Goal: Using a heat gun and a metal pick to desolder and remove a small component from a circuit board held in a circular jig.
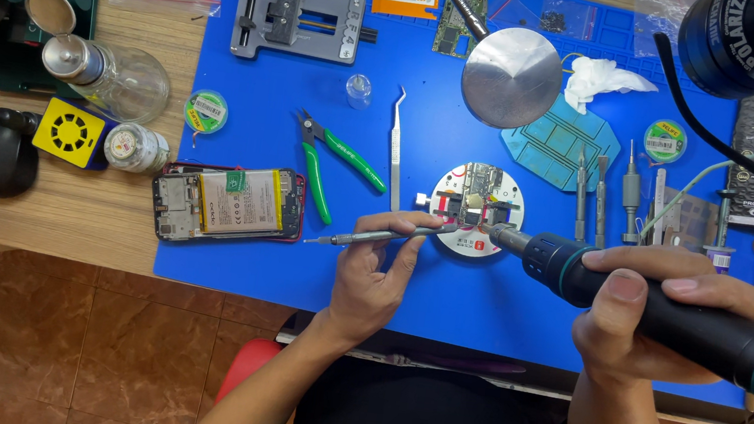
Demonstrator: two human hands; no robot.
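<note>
My left hand (379, 275) holds a thin grey probe tool (374, 236) whose tip reaches a small circuit board (477, 196) clamped on a round white holder (450, 240). My right hand (662, 309) grips a thick black and teal hot-air handpiece (672, 311); its nozzle points at the same board from the right. Both tool tips meet at the board's lower edge.
On the blue mat (405, 292) lie an opened phone with its battery showing (227, 203), green-handled cutters (330, 163), tweezers (396, 147), a grey fixture (296, 15), a round metal disc (511, 77) and several drivers (605, 187). Bottles (111, 74) stand on the wooden bench at left.
</note>
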